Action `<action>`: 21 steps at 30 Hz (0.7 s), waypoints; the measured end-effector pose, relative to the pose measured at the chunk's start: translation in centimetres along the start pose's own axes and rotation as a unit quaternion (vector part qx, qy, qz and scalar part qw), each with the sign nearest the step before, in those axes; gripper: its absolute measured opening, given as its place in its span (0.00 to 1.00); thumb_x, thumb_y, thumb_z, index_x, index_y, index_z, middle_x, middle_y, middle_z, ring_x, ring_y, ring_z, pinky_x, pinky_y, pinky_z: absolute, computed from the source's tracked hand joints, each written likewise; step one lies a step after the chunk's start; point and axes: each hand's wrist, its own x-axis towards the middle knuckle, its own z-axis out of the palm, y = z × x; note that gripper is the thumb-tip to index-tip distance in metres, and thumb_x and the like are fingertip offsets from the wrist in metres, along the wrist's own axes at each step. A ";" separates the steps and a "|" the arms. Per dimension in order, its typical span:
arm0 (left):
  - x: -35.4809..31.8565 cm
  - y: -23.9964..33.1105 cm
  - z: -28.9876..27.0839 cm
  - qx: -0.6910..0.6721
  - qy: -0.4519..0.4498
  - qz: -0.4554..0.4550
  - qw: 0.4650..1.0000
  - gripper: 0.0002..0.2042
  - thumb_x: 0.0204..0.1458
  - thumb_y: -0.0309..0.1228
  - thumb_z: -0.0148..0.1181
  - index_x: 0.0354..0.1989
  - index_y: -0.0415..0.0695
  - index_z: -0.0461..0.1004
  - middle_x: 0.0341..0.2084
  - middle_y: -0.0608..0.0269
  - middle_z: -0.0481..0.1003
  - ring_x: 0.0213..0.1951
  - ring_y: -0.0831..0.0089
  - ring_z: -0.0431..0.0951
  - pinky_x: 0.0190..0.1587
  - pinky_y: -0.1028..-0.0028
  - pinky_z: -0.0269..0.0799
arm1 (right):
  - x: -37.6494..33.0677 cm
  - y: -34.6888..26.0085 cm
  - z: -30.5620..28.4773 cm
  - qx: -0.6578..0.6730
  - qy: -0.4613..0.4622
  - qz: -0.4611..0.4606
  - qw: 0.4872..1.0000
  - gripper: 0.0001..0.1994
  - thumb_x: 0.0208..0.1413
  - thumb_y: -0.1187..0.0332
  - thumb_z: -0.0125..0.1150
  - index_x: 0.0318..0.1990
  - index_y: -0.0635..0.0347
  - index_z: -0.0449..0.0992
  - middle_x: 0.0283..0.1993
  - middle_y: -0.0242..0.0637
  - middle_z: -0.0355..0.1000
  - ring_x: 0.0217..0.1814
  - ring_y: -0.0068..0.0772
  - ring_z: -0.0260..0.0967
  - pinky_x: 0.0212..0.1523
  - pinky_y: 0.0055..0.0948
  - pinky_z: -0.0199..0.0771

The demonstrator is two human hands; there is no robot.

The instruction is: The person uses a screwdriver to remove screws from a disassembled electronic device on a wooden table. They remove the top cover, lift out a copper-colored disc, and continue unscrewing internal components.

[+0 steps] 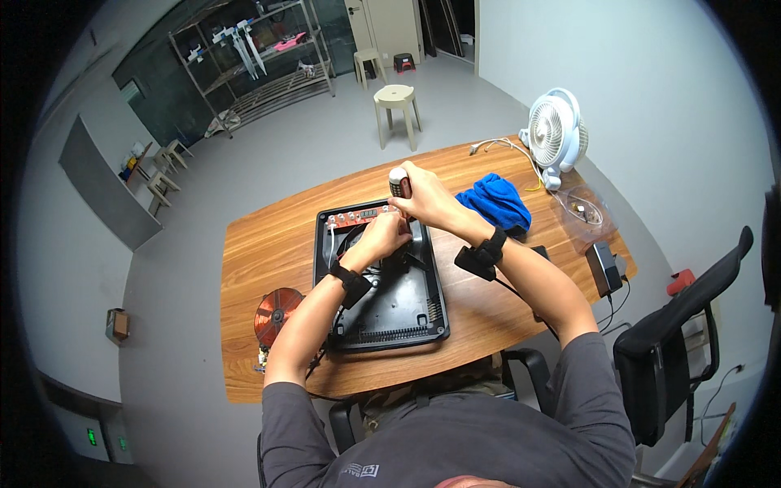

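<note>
An open black plastic appliance housing (382, 313), seemingly from an induction cooker, lies on the wooden table before me. Along its far end runs an orange-red circuit board (350, 218) with a small display and several buttons. My right hand (427, 199) is wrapped round a screwdriver (399, 184) held upright over that far end. Its grey, red and black handle shows; the tip is hidden. My left hand (384, 237) is closed just below, inside the housing by the board. What its fingers pinch is hidden. Beneath it a dark round fan (350, 237) shows partly.
A copper coil (277, 315) rests left of the housing. To the right lie a blue cloth (498, 203), a clear plastic bag (584, 218) and a dark box-shaped device (604, 268). A white fan (556, 134) stands at the far right corner. A black chair (671, 342) is at right.
</note>
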 end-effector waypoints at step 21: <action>-3.2 -1.2 -5.0 0.072 0.028 0.010 0.997 0.07 0.48 0.28 0.65 0.31 0.37 0.79 0.33 0.50 0.79 0.38 0.53 0.81 0.43 0.60 0.77 | 1.5 -2.9 -0.1 0.076 0.029 -0.046 0.996 0.19 0.56 0.66 0.73 0.48 0.63 0.69 0.33 0.43 0.78 0.35 0.34 0.80 0.36 0.34 0.78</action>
